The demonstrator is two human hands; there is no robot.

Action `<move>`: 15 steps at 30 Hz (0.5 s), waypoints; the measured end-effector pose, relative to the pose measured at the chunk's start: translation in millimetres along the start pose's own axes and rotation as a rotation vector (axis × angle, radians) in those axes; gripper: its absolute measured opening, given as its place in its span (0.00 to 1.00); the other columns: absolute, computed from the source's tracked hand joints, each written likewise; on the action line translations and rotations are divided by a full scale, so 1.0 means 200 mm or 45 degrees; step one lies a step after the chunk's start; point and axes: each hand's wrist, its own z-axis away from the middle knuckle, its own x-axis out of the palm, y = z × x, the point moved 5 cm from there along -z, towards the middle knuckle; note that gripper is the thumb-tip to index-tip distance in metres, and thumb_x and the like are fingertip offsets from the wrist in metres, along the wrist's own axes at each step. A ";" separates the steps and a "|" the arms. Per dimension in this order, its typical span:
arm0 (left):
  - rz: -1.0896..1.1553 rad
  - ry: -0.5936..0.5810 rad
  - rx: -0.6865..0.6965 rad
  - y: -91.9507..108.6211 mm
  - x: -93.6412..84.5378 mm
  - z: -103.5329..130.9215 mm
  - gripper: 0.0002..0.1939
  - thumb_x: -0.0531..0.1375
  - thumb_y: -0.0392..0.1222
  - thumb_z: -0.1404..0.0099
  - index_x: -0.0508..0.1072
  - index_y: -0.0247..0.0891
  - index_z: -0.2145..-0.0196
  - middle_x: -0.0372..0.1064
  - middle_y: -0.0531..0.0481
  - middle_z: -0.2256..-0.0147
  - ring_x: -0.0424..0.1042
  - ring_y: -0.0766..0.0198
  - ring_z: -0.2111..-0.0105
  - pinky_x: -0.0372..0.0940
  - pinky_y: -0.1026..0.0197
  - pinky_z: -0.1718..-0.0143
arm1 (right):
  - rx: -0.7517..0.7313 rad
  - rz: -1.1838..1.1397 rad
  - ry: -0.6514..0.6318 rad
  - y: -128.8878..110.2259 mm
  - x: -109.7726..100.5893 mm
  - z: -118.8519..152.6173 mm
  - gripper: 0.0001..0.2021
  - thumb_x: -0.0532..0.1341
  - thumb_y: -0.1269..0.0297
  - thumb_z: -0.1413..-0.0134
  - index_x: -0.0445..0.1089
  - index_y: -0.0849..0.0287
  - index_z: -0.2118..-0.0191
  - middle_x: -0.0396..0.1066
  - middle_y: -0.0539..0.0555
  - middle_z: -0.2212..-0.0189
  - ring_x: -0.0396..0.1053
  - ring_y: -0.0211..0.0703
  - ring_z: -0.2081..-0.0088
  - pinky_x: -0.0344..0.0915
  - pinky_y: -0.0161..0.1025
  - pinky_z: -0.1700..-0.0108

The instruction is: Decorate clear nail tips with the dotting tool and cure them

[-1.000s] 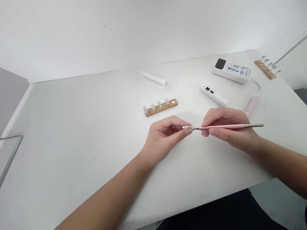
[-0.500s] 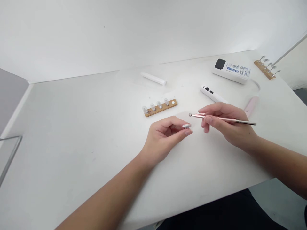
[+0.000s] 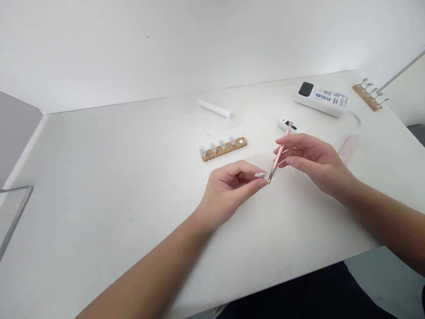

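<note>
White table (image 3: 133,186) underneath, left hand (image 3: 222,192) pinches false nail (image 3: 260,175), presumably for steadiness; half-open right hand (image 3: 322,166) loosely holds pink tool (image 3: 276,164).

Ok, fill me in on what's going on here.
Someone's left hand pinches a small shiny oval piece above a white table. The right hand holds a slim pink tool at a slant, its ball end away and its other end near the left thumb. Beyond lies a wooden strip bearing four clear pieces.
</note>
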 end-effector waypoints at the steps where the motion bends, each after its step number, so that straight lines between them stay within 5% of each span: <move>1: -0.007 0.001 0.005 0.00 0.00 0.00 0.07 0.76 0.44 0.41 0.84 0.42 0.68 0.77 0.50 0.72 0.71 0.64 0.72 0.67 0.60 0.72 | 0.002 -0.012 0.021 0.00 0.00 0.00 0.13 0.66 0.72 0.39 0.79 0.51 0.51 0.79 0.51 0.59 0.80 0.42 0.59 0.81 0.46 0.51; 15: -0.004 -0.024 0.031 0.00 -0.01 0.01 0.08 0.73 0.36 0.39 0.89 0.49 0.63 0.75 0.49 0.69 0.71 0.65 0.69 0.66 0.61 0.70 | 0.188 0.266 -0.077 0.05 0.02 -0.01 0.10 0.66 0.66 0.40 0.75 0.54 0.52 0.70 0.48 0.72 0.76 0.42 0.69 0.72 0.41 0.67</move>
